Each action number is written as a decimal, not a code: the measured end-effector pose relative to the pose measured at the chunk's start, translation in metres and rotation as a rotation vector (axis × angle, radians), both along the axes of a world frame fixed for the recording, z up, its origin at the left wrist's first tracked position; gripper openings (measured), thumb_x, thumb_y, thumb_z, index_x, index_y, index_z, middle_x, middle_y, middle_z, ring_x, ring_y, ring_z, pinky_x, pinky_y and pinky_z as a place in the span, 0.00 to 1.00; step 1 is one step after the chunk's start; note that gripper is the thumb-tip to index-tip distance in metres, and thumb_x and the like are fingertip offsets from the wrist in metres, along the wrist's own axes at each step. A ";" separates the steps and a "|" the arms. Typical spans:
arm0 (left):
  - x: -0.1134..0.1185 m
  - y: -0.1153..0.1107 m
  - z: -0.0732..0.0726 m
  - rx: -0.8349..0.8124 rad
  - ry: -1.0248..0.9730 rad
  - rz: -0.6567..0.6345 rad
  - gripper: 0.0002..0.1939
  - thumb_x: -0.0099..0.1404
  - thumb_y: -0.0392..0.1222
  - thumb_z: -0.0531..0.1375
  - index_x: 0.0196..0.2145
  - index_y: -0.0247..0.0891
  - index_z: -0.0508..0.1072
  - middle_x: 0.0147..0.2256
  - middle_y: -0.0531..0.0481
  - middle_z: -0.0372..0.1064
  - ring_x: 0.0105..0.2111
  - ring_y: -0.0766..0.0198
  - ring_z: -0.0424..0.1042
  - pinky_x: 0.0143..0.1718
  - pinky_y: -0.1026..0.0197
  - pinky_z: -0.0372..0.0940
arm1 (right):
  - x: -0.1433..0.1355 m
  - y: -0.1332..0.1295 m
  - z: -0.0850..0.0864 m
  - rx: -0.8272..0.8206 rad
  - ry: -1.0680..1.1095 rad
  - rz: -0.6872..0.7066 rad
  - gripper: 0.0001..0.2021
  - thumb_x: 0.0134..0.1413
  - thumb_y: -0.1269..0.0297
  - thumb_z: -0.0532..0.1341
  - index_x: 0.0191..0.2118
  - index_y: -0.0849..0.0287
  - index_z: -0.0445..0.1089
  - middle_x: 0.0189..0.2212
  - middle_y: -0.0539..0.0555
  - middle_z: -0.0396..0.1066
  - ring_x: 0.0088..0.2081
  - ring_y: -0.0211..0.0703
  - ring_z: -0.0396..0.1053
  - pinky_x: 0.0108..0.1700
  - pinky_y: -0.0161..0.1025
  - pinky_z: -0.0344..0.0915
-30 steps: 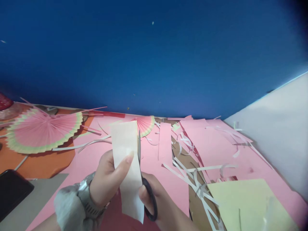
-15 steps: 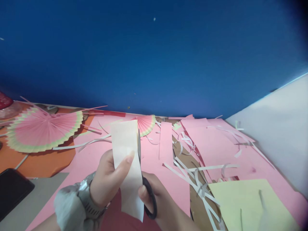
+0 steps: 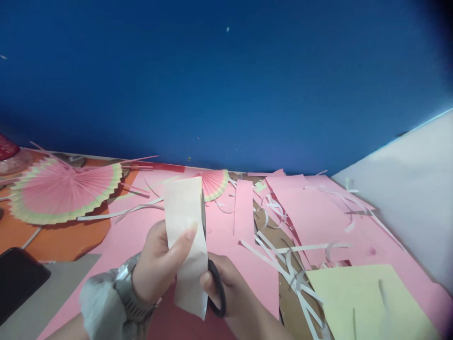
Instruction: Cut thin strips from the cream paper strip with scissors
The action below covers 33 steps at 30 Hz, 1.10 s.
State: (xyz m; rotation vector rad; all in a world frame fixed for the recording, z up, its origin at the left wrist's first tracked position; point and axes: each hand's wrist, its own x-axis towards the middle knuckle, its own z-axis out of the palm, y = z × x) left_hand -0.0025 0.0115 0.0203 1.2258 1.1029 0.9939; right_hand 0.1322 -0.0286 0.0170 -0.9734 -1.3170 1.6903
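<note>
My left hand pinches a tall strip of cream paper, its thumb flat on the front and the other fingers hidden behind. Along the paper's right edge, my right hand grips black-handled scissors, with the thumb through one loop. Their blades lie close against that edge, mostly behind the paper. The lower end of the strip hangs free and slightly slanted. Behind it, a small pleated pink paper fan with a pale green border shows in part.
A larger pleated fan lies on orange paper at left, near a black phone. Pink sheets cover much of the table. Curled white paper strips and a pale yellow sheet lie at right. A blue wall rises behind.
The scissors have shifted slightly left and up, and their blade now shows less beside the paper. The strip's lower end has swung a little left. My left hand keeps its place.
</note>
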 end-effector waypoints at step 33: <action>0.002 0.004 0.007 -0.022 0.048 0.102 0.18 0.62 0.51 0.53 0.21 0.35 0.62 0.18 0.56 0.58 0.18 0.72 0.57 0.18 0.69 0.54 | -0.006 -0.001 -0.004 -0.113 0.039 0.004 0.23 0.50 0.43 0.55 0.25 0.61 0.56 0.22 0.47 0.48 0.24 0.35 0.46 0.25 0.33 0.44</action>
